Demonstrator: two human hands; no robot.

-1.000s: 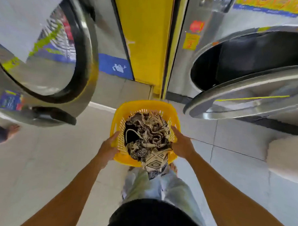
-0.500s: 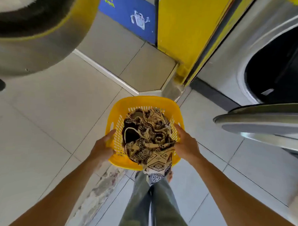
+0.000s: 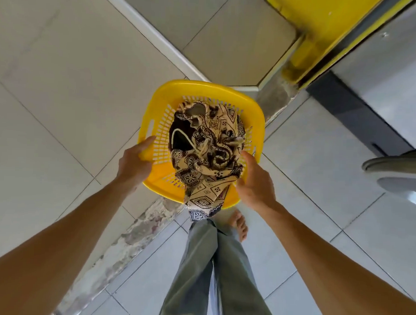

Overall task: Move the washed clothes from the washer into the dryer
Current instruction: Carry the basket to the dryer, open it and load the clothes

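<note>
Machine door [image 3: 395, 165] now mostly out of view.

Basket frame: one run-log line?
left hand: grips basket rim | right hand: on rim by patterned cloth | cloth overhangs near edge

Bright, even daylight fills my view; the pale floor tiles [image 3: 63, 86] look washed and low in contrast, with hardly any hard shadow on them. The yellow basket [image 3: 204, 91] glows saturated, its rim catching a soft sheen. My forearms are lit from above, darker along their undersides. The wide lens bends the tile joints and stretches my arms huge toward the lower corners. Detail is soft overall: the cloth pattern [image 3: 210, 143] reads fairly clearly, while the grey machine door [image 3: 400, 168] at the right edge smears into blur.
</note>
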